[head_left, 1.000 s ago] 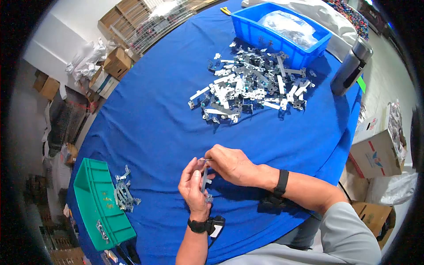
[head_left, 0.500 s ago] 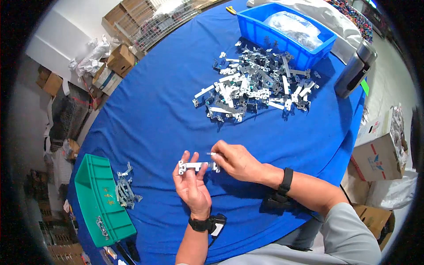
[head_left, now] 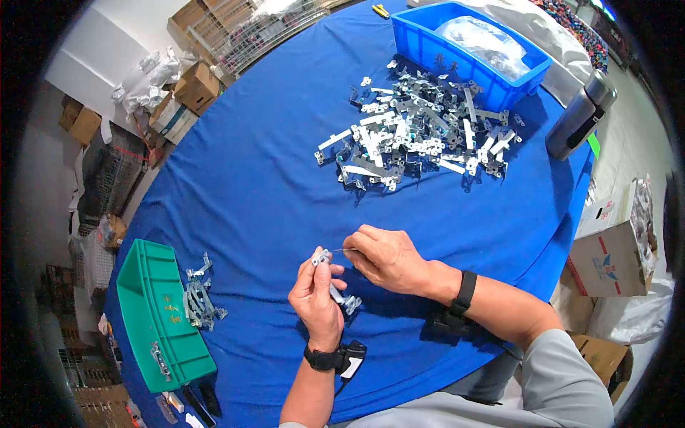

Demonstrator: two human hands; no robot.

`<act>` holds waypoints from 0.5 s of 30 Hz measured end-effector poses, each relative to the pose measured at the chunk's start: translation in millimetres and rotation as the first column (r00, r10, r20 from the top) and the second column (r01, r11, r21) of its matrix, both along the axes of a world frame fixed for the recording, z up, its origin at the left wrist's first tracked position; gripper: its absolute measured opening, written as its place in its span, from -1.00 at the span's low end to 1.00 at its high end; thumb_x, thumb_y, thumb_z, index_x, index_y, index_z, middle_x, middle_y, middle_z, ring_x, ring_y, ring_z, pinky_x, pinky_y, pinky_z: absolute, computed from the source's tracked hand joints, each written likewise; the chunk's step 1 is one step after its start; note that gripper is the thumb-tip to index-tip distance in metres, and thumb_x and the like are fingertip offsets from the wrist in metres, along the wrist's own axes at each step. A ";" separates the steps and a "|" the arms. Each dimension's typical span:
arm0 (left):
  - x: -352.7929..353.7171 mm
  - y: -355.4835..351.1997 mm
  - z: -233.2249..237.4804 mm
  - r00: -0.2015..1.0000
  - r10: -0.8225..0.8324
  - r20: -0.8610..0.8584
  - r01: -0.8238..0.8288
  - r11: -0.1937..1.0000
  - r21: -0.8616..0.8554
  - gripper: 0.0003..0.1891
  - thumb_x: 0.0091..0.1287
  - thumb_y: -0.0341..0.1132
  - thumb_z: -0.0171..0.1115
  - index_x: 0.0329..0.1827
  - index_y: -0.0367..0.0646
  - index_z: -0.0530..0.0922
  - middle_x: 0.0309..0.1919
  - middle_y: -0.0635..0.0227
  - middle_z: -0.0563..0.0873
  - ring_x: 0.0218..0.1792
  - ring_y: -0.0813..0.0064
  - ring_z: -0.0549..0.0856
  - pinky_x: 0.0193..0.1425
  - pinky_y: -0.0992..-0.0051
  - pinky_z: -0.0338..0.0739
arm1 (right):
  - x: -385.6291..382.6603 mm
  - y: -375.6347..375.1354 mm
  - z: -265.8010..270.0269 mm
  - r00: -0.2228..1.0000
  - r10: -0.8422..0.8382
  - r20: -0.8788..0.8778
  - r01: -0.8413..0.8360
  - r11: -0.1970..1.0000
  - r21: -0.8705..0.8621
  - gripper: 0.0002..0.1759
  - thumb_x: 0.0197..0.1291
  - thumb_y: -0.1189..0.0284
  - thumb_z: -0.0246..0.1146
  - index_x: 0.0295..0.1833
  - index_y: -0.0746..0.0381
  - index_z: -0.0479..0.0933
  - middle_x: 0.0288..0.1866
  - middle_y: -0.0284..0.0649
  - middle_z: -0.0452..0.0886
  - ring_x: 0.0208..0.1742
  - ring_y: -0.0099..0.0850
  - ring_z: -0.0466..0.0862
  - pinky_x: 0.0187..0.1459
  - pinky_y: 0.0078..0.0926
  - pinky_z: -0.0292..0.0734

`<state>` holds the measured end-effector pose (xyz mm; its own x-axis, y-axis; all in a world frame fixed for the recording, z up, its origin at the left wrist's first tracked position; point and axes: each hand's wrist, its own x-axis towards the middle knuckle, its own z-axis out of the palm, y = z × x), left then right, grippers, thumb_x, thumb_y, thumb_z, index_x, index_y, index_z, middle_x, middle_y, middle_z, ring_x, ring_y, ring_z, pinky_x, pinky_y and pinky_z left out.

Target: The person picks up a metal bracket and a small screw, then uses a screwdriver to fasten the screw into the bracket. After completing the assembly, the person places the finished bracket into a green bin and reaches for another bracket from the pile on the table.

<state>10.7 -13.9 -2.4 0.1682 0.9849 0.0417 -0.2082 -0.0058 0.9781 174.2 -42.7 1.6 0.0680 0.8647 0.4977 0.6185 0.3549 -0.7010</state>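
My left hand [head_left: 315, 303] is closed around a small silver metal bracket [head_left: 349, 302]. One end of the bracket shows above the thumb, the other sticks out below the fingers. To its right, my right hand [head_left: 389, 260] pinches a thin, pin-like piece [head_left: 338, 250] pointing left at the bracket's upper end. What the piece is, and whether it touches the bracket, I cannot make out. Farther back on the cloth lies a heap of similar metal brackets [head_left: 428, 132].
A blue cloth [head_left: 250, 171] covers the table. Behind the heap stands a blue bin [head_left: 464, 60] with a plastic bag inside, beside a steel flask [head_left: 581, 114]. On the left are a green bin [head_left: 168, 321] and a small pile of brackets [head_left: 200, 303].
My left hand has turned the bracket from lying crosswise to a steep slant, its lower end now pointing down to the right. My right hand has stayed close by, still pinching the thin piece.
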 end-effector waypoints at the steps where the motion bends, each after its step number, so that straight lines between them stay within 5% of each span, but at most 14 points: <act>1: -0.8 -0.4 -1.4 1.000 -0.009 0.009 0.009 1.000 -0.010 -0.77 0.49 -0.38 0.20 0.08 -0.33 0.64 -0.13 0.26 0.76 -0.30 0.58 0.72 -0.44 0.65 0.57 | -1.4 0.1 -1.1 1.000 0.002 0.019 -0.002 1.000 0.021 -0.87 0.24 0.48 0.30 -0.15 0.22 0.51 -0.36 -0.18 0.51 -0.37 -0.15 0.63 -0.42 -0.21 0.53; 15: 0.5 -2.6 8.4 1.000 0.001 0.005 0.000 0.992 -0.123 -0.77 0.40 -0.47 0.31 0.07 -0.35 0.66 -0.19 0.15 0.80 -0.61 0.81 0.50 -0.62 0.76 0.32 | -2.1 -1.4 1.5 0.995 0.002 0.096 -0.004 1.000 0.018 -0.88 0.21 0.50 0.32 -0.18 0.22 0.52 -0.40 -0.22 0.48 -0.40 -0.20 0.61 -0.46 -0.25 0.50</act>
